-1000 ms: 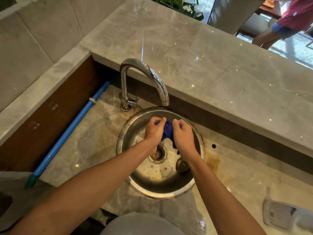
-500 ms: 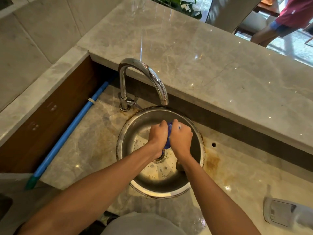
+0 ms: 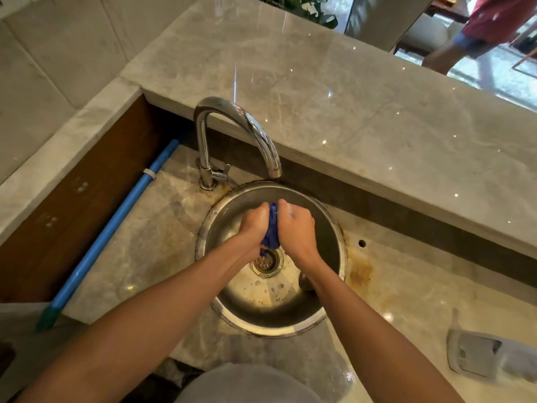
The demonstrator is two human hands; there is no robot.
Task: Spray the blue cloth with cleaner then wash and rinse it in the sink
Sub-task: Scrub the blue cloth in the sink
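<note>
The blue cloth (image 3: 271, 228) is bunched into a narrow twist between both my fists, over the middle of the round steel sink (image 3: 328, 312). My left hand (image 3: 252, 225) grips its left side and my right hand (image 3: 296, 228) its right side, knuckles nearly touching. A short blue end hangs down toward the drain (image 3: 266, 261). Most of the cloth is hidden inside my hands. The chrome faucet (image 3: 232, 132) arches above, its spout ending just beyond my hands. I cannot tell whether water runs from it.
A spray bottle (image 3: 488, 359) lies on the marble counter at the lower right. A blue pole (image 3: 116, 222) leans along the left wall. A raised marble ledge (image 3: 363, 112) runs behind the sink. A small round stopper (image 3: 305, 283) sits in the basin. A person stands at the far upper right.
My hands have closed together and squeezed the cloth into a tight twist. A blue end now hangs below my fists, over the drain.
</note>
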